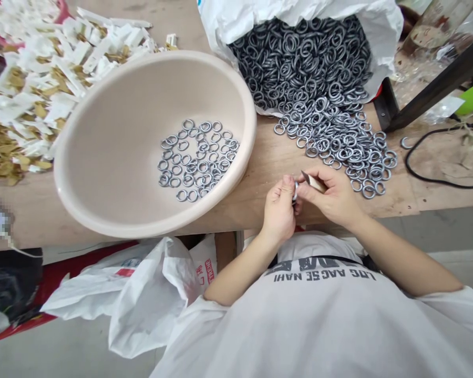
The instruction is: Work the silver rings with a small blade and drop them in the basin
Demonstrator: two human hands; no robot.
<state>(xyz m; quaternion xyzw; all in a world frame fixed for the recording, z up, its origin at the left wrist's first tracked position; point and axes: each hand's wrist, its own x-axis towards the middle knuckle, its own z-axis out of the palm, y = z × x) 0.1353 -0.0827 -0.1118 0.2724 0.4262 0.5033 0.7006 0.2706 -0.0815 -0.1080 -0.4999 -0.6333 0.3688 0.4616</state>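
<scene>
My left hand (280,207) is closed around a grey ring (295,192), held at the table's front edge. My right hand (335,195) meets it there, its fingers wrapped round a small knife (314,182) with a pale handle and a short dark blade. The right thumb and fingertips press close to the ring; exactly how they touch it is partly hidden. Just beyond my hands lies a pile of loose grey rings (345,144), spilling from a white sack (224,26). To the left, a large beige basin (102,157) has many similar rings lying inside.
White and tan plastic pieces (63,68) are heaped at the far left of the wooden table (268,147). A dark metal bar (437,79) and a black cable (413,163) are on the right. White plastic bags (150,299) hang below the table edge.
</scene>
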